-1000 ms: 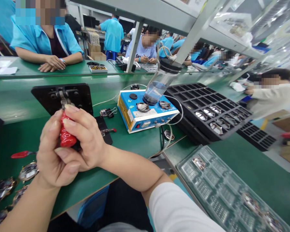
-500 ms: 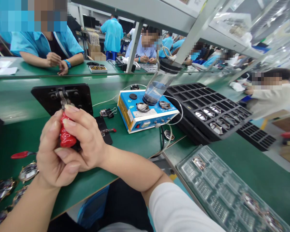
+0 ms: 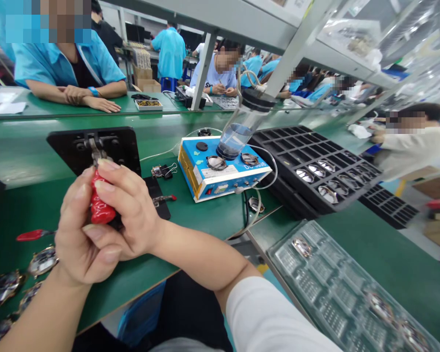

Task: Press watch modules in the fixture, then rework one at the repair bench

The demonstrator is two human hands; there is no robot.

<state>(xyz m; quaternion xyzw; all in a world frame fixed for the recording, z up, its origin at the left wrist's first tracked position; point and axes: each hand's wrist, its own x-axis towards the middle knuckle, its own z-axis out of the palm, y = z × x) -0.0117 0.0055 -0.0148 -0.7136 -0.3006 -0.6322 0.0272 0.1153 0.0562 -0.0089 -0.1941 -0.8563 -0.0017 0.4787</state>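
Handle point(image 3: 102, 208): red, glossy, left of centre over the green bench point(image 3: 198, 225); enclosed between both hands; its top end meets a metal clamp point(image 3: 95, 149)
Plate point(image 3: 126, 146): black, tilted up beyond the hands; bears the clamp and its bolts
Left hand point(image 3: 73, 237): fingers curled in from the left, closed round the handle; no slack seen
Right hand point(image 3: 137, 212): fingers bent over from the right, closed on the handle, two fingertips lying on the red
Under the palms: hidden; a dark piece shows below the handle, too covered to tell
Grip, as judged: an even squeeze from both palms seems best, so that the handle does not twist; wrists level; fingertips clear of the clamp's joint, the likely pinch point
Parts point(image 3: 44, 260): round, metal-rimmed, loose at lower left near the left forearm; a low sweep of that arm could scuff them, so lifting it first looks wise
Second handle point(image 3: 31, 235): red, just beside the left hand
Small clamp point(image 3: 165, 198): red-tipped, near the right hand; room for the right wrist to turn looks limited
Box point(image 3: 229, 184): blue; cylinder point(image 3: 236, 137) leaning above it
Trays: black tray point(image 3: 291, 159) and clear tray point(image 3: 344, 293), at right; parts in some compartments of each
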